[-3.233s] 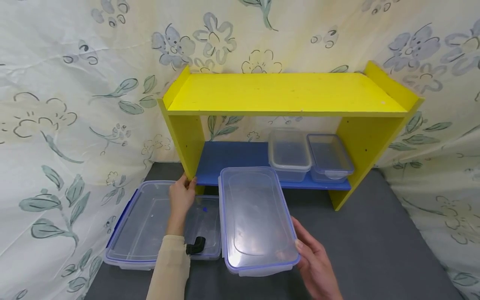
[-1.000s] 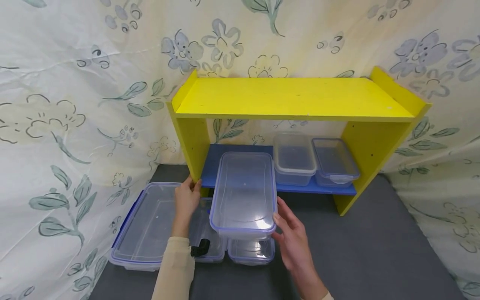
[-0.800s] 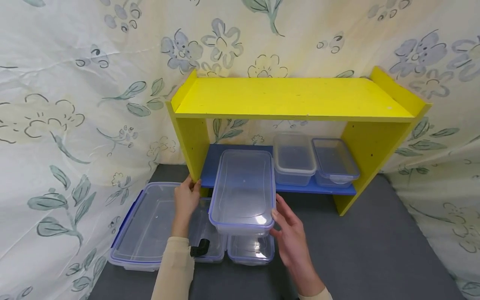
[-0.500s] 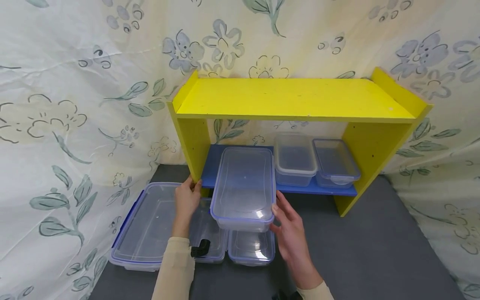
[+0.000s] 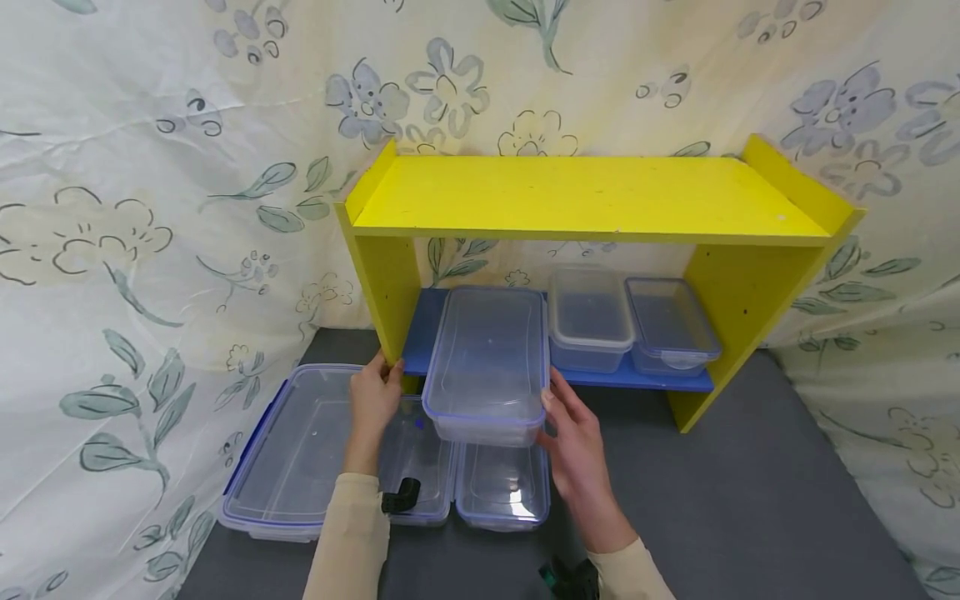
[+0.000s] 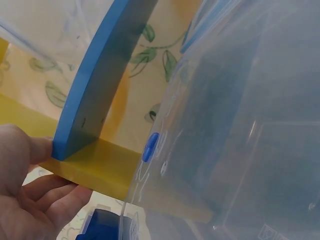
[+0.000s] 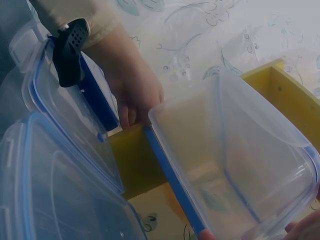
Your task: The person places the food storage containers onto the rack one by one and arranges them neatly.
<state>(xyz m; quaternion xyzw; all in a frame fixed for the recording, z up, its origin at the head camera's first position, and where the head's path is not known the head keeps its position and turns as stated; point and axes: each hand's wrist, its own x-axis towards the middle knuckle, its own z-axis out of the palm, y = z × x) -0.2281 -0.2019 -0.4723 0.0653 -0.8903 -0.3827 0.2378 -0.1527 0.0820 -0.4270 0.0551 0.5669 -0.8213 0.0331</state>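
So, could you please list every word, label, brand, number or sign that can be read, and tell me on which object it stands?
Readable text: none.
Clear container at the right of the left wrist view: a small faint mark near the picture's bottom edge, too blurred to read.
Held container and yellow and blue shelf unit: no lettering that I can make out.

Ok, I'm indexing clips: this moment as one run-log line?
left hand: grips yellow shelf unit | right hand: holds lidded container | placement: partly over blue shelf, near end overhanging

no readable text (the faint mark [image 6: 270, 232] on one container [image 6: 265, 165] is blurred)
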